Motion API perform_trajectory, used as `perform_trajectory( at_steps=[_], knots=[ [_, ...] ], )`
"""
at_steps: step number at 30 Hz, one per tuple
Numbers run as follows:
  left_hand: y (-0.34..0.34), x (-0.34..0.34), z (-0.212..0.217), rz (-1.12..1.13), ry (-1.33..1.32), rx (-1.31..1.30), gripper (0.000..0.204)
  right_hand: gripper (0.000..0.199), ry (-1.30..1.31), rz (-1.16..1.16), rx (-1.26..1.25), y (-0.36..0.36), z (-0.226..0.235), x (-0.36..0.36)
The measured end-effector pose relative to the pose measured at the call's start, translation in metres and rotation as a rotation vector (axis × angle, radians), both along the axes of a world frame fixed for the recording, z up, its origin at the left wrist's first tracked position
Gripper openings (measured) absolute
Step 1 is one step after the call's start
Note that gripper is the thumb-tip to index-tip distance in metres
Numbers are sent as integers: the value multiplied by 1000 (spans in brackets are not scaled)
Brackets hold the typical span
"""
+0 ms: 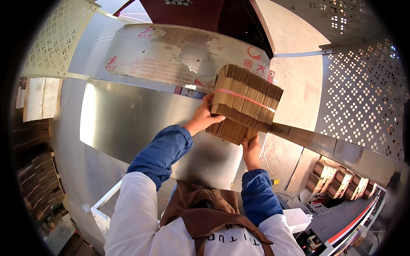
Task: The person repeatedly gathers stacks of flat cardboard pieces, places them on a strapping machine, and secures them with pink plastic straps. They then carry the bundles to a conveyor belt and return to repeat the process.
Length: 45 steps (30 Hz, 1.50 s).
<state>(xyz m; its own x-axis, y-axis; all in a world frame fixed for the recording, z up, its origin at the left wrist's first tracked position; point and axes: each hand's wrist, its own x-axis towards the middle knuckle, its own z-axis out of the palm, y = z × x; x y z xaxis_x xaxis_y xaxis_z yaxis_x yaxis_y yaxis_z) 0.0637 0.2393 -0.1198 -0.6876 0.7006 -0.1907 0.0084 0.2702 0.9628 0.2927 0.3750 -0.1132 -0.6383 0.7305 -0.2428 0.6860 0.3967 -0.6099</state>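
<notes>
From my remote seat I have a bundle of folded brown corrugated cardboard pieces [245, 109], bound by a thin pink strap [245, 96], at the far right of a smooth silver metal panel [124, 115]. I can't tell whether the panel carries any of its weight. My bare left hand [203, 116] grasps the bundle's left side, thumb across the near face; my bare right hand [251, 152] grips its near right corner, low down, some fingers hidden. I judge this step calls for even, inward pressure from both sides, the stack held square and tilted as little as possible. I'd bear on the board, not the strap, since a hard pull there could let layers slip or crush edges.

As for writing, red logos and characters cover the worn, peeling pale sheet [171, 59] beyond the panel. White lettering marks the dark red metal machine housing [188, 17] farther off, and dark capitals cross my white top [230, 241].
</notes>
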Motion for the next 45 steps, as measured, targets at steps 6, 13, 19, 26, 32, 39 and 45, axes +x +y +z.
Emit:
perform_trajectory(
  at_steps=[6,13,19,26,32,39,45],
  knots=[
    [-13,31,10,86,-6,14,94,49,37,103,30,15,2,16],
    [-179,124,12,514,-32,-29,90,61,-7,426,-35,-87,-1,17],
    [-356,218,49,975,-50,-188,78,63,184,844,-36,-200,-31,-113],
    [-431,401,22,1733,-112,-303,64,49,-37,830,-700,-299,-19,-170],
    [-439,523,23,2291,-306,-202,64,28,-267,1009,-791,-273,-100,-87],
    [-458,622,3,2625,-600,172,67,23,-810,1108,-564,-269,-92,-30],
    [-568,637,23,2658,-253,369,67,25,-865,1204,-386,-359,-67,-49]
  ],
)
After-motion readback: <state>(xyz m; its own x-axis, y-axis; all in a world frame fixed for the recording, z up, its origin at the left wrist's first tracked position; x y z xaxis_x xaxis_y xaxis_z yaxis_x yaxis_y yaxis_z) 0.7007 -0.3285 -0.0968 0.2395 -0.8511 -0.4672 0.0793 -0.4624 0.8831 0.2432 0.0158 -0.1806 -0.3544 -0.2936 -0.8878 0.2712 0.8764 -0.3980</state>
